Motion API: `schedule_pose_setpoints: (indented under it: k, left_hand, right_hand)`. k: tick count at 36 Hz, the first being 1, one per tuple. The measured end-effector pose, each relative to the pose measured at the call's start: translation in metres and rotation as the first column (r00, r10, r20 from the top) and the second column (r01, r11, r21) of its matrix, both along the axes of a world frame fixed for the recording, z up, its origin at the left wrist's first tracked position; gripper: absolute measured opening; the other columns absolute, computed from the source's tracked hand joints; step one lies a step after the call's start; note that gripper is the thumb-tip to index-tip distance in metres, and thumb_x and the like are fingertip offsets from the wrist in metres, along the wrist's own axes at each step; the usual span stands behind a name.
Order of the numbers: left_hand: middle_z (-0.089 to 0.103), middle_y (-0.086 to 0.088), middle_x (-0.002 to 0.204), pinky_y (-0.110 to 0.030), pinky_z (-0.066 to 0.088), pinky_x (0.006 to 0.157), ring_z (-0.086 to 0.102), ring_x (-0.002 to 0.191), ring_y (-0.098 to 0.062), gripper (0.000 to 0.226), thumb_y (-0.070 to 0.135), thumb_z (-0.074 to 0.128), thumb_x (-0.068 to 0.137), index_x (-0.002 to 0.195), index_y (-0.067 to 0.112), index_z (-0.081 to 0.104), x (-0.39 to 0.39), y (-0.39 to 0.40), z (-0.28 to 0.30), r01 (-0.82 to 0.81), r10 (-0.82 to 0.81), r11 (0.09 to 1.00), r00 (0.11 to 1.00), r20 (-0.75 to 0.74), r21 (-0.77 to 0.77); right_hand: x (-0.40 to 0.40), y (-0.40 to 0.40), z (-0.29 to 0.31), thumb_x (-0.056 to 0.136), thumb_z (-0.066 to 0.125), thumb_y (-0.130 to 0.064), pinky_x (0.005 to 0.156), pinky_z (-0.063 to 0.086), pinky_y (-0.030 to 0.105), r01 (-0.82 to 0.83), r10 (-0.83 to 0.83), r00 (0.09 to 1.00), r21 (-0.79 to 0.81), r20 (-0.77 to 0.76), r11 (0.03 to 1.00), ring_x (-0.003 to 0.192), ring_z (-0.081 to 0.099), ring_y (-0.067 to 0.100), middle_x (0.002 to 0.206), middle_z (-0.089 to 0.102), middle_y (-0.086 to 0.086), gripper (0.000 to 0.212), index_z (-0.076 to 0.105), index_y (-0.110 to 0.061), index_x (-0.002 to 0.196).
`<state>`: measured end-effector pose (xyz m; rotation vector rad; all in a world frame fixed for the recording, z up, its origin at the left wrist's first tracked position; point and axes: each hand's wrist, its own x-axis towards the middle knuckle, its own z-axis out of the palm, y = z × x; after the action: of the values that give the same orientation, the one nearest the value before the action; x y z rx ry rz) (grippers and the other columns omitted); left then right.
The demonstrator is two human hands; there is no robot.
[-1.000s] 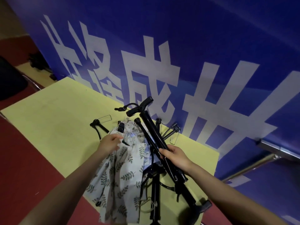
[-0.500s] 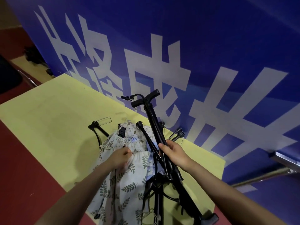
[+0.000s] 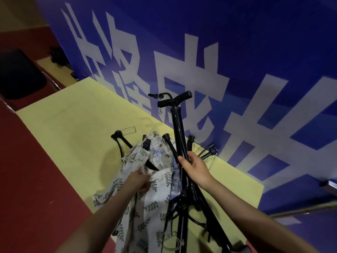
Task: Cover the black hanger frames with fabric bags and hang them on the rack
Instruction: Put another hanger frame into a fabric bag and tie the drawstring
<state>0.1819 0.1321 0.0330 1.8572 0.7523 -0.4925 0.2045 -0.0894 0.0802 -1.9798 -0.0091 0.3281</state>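
A black folding rack (image 3: 179, 136) stands tilted over the yellow table (image 3: 73, 128), its T-shaped top near the blue wall. My right hand (image 3: 194, 167) grips the rack's upright bars about halfway up. Several black hanger frames (image 3: 120, 141) lie fanned out on the table behind the rack. A white fabric bag with a green leaf print (image 3: 145, 203) drapes over them and hangs off the table's front edge. My left hand (image 3: 140, 181) pinches a fold of this bag near its upper part. A second, paler printed fabric (image 3: 160, 152) shows beneath it.
A blue banner wall with large white characters (image 3: 200, 70) runs right behind the table. Red floor (image 3: 36, 189) lies to the left and front. A dark chair (image 3: 18, 75) stands at far left. The rack's legs (image 3: 215, 225) spread over the table's near right corner.
My left hand has slid down the leaf-print bag toward me and now pinches it lower. My right hand moved slightly up the rack bars. The view tilted upward.
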Motion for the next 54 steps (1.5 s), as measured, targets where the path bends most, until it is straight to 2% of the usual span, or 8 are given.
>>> schedule_pose_setpoints:
  k: [7, 11, 15, 21, 27, 34, 42, 54]
  left_hand:
    - [0.068, -0.016, 0.081, -0.048, 0.056, 0.083, 0.069, 0.084, -0.035, 0.029, 0.019, 0.034, 0.105, 0.094, 0.008, 0.058, -0.018, -0.009, 0.003, -0.126, 0.171, 0.975, 0.952, 0.254, -0.183]
    - [0.060, -0.020, 0.071, -0.049, 0.055, 0.061, 0.059, 0.067, -0.037, 0.036, 0.024, 0.035, 0.097, 0.085, -0.005, 0.055, -0.031, -0.011, 0.003, -0.195, 0.234, 0.962, 0.949, 0.211, -0.189]
    - [0.019, -0.003, 0.056, -0.033, 0.016, 0.053, 0.018, 0.050, -0.016, 0.033, 0.006, 0.041, 0.090, 0.065, 0.018, 0.022, -0.030, -0.024, 0.027, -0.269, 0.280, 0.960, 0.939, 0.201, -0.080]
    - [0.035, -0.007, 0.060, -0.020, 0.032, 0.055, 0.033, 0.063, -0.017, 0.025, 0.007, 0.050, 0.082, 0.075, 0.021, 0.031, -0.042, -0.026, 0.053, -0.065, 0.078, 0.996, 0.961, 0.265, -0.060]
    - [0.039, -0.008, 0.066, -0.027, 0.033, 0.063, 0.040, 0.062, -0.017, 0.053, 0.059, 0.056, 0.080, 0.065, 0.009, 0.045, -0.074, -0.022, 0.066, 0.090, -0.051, 0.995, 0.851, 0.522, -0.049]
    - [0.030, 0.009, 0.053, -0.027, 0.025, 0.057, 0.032, 0.051, -0.013, 0.045, 0.037, 0.047, 0.099, 0.061, 0.016, 0.034, -0.096, -0.024, 0.083, -0.005, 0.015, 1.000, 0.753, 0.658, -0.016]
    - [0.045, -0.014, 0.069, -0.035, 0.039, 0.064, 0.048, 0.065, -0.018, 0.038, 0.034, 0.045, 0.101, 0.078, 0.006, 0.051, -0.100, -0.009, 0.086, -0.209, 0.237, 0.970, 0.698, 0.676, -0.124]
    - [0.069, -0.016, 0.111, -0.041, 0.050, 0.091, 0.066, 0.106, -0.027, 0.037, 0.027, 0.033, 0.105, 0.116, 0.006, 0.062, -0.074, -0.024, 0.109, -0.305, 0.605, 0.777, 0.607, 0.516, -0.551]
  right_hand:
    - [0.002, -0.001, 0.019, 0.097, 0.052, -0.040, 0.084, 0.051, 0.037, -0.024, 0.026, 0.992, -0.013, 0.120, 1.000, 0.087, 0.062, 0.009, 0.093, 0.063, -0.008, 0.019, 0.051, -0.023, 0.106]
    - [0.013, 0.009, 0.036, 0.095, 0.049, -0.047, 0.079, 0.053, 0.041, -0.033, 0.030, 0.980, 0.009, 0.198, 0.999, 0.085, 0.064, 0.017, 0.093, 0.065, 0.002, 0.028, 0.052, -0.020, 0.105]
    - [0.025, 0.028, 0.057, 0.097, 0.049, -0.044, 0.070, 0.049, 0.034, -0.077, 0.076, 0.960, -0.010, 0.269, 0.997, 0.081, 0.061, 0.016, 0.089, 0.062, -0.002, 0.030, 0.050, -0.017, 0.110]
    - [0.026, 0.057, 0.073, 0.098, 0.050, -0.040, 0.053, 0.034, 0.015, -0.104, 0.099, 0.941, 0.000, 0.323, 0.995, 0.068, 0.052, 0.004, 0.078, 0.052, -0.012, 0.026, 0.051, -0.016, 0.109]
    - [0.024, 0.077, 0.084, 0.098, 0.049, -0.042, 0.061, 0.041, 0.032, -0.048, 0.034, 0.942, 0.035, 0.333, 0.998, 0.076, 0.058, 0.020, 0.080, 0.056, -0.004, 0.031, 0.050, -0.011, 0.104]
    - [-0.001, 0.092, 0.065, 0.097, 0.050, -0.041, 0.059, 0.047, 0.043, -0.026, 0.009, 0.945, 0.047, 0.328, 0.999, 0.067, 0.060, 0.023, 0.076, 0.059, 0.003, 0.032, 0.051, -0.010, 0.105]
    - [-0.036, 0.089, 0.039, 0.097, 0.055, -0.036, 0.056, 0.046, 0.017, -0.199, 0.167, 0.962, 0.138, 0.214, 0.970, 0.078, 0.062, 0.011, 0.087, 0.061, -0.009, 0.022, 0.050, -0.019, 0.110]
    - [-0.042, 0.065, 0.017, 0.093, 0.063, -0.031, 0.100, 0.048, 0.038, -0.487, 0.485, 0.863, -0.023, 0.140, 0.873, 0.120, 0.056, 0.019, 0.132, 0.059, 0.004, 0.051, 0.046, -0.014, 0.138]
